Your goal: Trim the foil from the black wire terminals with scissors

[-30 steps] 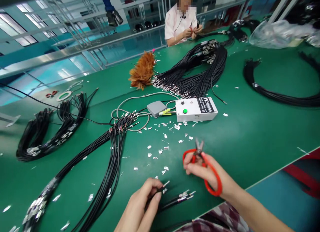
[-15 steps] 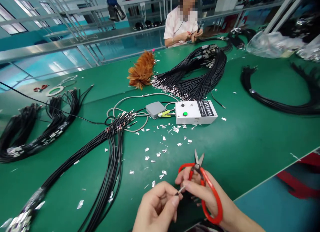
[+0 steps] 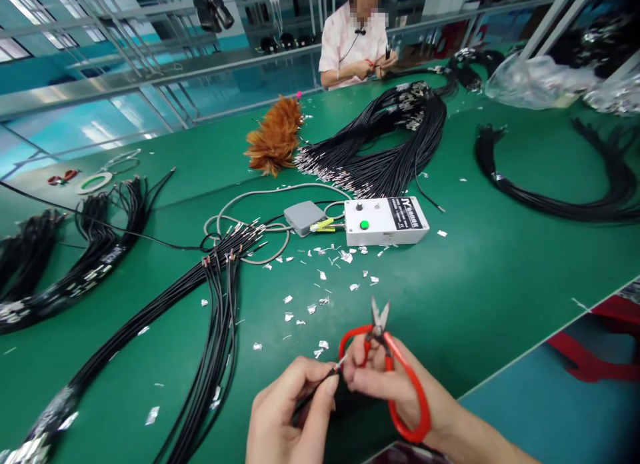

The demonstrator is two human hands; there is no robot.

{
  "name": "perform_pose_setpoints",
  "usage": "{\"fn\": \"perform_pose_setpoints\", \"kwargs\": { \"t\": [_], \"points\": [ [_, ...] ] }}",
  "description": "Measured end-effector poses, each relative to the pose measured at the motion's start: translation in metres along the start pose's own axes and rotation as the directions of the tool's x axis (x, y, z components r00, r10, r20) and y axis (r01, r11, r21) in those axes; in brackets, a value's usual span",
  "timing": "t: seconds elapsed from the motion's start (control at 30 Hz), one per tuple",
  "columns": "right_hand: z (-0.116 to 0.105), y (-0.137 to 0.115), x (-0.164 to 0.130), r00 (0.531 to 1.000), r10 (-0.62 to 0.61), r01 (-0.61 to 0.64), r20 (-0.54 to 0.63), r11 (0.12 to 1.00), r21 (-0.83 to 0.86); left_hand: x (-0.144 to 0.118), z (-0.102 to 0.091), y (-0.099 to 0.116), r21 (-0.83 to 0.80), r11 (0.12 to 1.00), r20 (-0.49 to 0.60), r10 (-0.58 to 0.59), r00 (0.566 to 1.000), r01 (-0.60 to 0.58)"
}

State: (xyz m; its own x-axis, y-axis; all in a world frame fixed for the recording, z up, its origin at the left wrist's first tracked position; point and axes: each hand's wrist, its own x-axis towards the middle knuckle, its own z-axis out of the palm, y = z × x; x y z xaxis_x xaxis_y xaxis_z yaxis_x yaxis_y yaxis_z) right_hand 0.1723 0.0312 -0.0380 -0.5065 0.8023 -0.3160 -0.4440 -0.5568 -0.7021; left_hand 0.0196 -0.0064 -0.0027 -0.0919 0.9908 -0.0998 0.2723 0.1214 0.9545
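Near the front edge of the green table, my left hand (image 3: 285,414) pinches a thin black cable (image 3: 330,373) between thumb and forefinger. The cable's bare, silvery end points up and right, toward the fingers of my right hand (image 3: 400,384). Red-handled scissors (image 3: 379,332) are held in that right hand, one handle loop lying over its back. Their blades point away from me, slightly apart, with nothing between them. My right thumb and forefinger are close together at the cable tip; whether they touch it I cannot tell. Part of the cable is hidden by my left hand.
Bundled black cables (image 3: 165,307) lie to the left, with a large bundle (image 3: 425,134) farther back. A white box (image 3: 387,223) with a green button stands ahead, beside a grey block (image 3: 303,217) and an orange feather duster (image 3: 275,137). Foil scraps (image 3: 311,309) are scattered between. A co-worker (image 3: 353,44) sits opposite.
Both hands have shifted slightly left, together with the cable and the scissors. The whole view has also shifted a little. The left hand still grips the cable, the right the scissors.
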Motion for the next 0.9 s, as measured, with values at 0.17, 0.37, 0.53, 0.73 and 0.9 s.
{"fn": "perform_pose_setpoints", "kwargs": {
  "t": [0.17,0.37,0.53,0.73,0.9],
  "points": [
    [-0.002,-0.023,0.004,0.997,-0.075,0.076,0.015,0.993,-0.086,0.002,-0.005,-0.003,0.150,0.983,0.053,0.095,0.994,-0.102],
    [0.004,-0.013,0.007,0.999,-0.001,0.002,0.043,1.000,-0.020,0.002,-0.003,-0.002,0.160,0.972,0.048,0.167,0.985,-0.173],
    [0.003,-0.003,0.003,0.992,0.118,-0.123,0.035,0.980,0.156,0.002,-0.001,0.000,0.076,0.980,-0.089,0.189,0.978,-0.183],
    [0.005,-0.014,0.006,0.994,0.105,-0.104,-0.007,0.985,0.135,0.004,-0.001,-0.004,0.147,0.946,-0.008,0.293,0.956,-0.289],
    [0.011,-0.003,0.006,0.996,0.087,-0.088,0.016,0.986,0.143,0.001,0.005,-0.005,0.009,0.991,-0.114,0.135,0.984,-0.135]
  ]
}}
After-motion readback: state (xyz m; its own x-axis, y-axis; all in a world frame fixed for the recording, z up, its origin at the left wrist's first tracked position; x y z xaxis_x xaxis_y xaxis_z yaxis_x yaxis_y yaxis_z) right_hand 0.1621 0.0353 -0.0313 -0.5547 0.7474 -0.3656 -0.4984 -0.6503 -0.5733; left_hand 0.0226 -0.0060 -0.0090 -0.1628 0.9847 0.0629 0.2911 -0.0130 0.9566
